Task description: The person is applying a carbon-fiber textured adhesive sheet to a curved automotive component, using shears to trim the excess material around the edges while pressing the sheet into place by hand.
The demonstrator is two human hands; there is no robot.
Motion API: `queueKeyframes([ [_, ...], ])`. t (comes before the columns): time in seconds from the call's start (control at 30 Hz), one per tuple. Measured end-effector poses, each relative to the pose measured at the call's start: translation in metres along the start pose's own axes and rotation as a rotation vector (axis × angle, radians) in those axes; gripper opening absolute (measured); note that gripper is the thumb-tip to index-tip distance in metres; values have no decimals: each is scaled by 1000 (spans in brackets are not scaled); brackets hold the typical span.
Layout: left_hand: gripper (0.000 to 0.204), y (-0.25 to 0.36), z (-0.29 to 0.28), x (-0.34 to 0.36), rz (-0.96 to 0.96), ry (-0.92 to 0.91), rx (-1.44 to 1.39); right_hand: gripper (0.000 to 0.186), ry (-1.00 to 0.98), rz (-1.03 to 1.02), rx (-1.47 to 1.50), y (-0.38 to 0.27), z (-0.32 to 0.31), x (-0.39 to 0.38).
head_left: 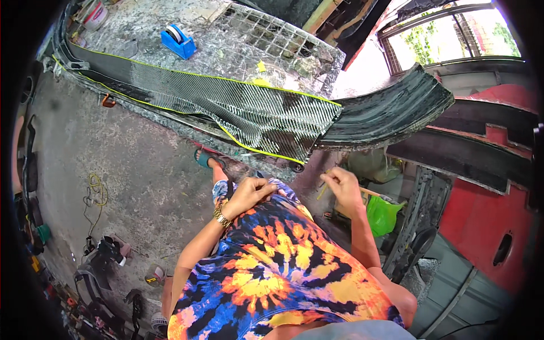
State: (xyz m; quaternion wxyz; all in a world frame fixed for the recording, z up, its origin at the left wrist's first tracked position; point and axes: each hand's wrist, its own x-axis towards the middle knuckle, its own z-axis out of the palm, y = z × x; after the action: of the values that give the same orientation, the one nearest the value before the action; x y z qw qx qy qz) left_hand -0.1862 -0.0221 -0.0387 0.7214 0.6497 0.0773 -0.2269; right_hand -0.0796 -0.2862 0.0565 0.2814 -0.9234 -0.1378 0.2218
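Note:
My right hand (343, 188) is raised to the right of my body, fingers pinched on a thin yellow strand (322, 191). Closer to my middle, my left hand (253, 193) is closed with its fingers curled against the front of my tie-dyed shirt (277, 266). What those fingers hold, if anything, is hidden. Ahead of both hands, a long sheet of black-and-silver woven carbon fibre cloth (243, 106) with bright yellow edges lies along a curved dark mould (391, 113). The near edge of the cloth ripples and hangs over the mould's side. Neither hand touches it.
A blue tape dispenser (178, 42) and a white bucket (92, 15) stand on the stained worktable (215, 62). To the right are a green plastic bag (383, 215) and red and black panels (481, 226). A yellow cord (97, 190) lies on the floor at left.

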Motion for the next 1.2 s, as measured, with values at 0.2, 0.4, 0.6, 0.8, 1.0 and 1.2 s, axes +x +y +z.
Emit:
queueKeyframes([
  [0.2, 35, -6, 10, 26, 0, -26, -249, 15, 389, -405, -205, -77, -47, 63],
  [0.4, 29, 3, 20, 56, -69, 28, -874, 28, 219, -432, -503, -103, -42, 153],
  [0.6, 25, 6, 25, 66, -58, 13, -1069, 29, 1, -370, -641, -101, -26, 185],
  [0.8, 34, 23, 20, 65, -74, 64, -1117, 25, -68, -306, -519, -129, -30, 176],
  [1.0, 34, 36, 13, 63, -57, 17, -1131, 21, -94, -266, -529, -161, -32, 165],
  [1.2, 30, 37, 8, 64, -24, -14, -1121, 26, -78, -320, -516, -159, -33, 171],
])
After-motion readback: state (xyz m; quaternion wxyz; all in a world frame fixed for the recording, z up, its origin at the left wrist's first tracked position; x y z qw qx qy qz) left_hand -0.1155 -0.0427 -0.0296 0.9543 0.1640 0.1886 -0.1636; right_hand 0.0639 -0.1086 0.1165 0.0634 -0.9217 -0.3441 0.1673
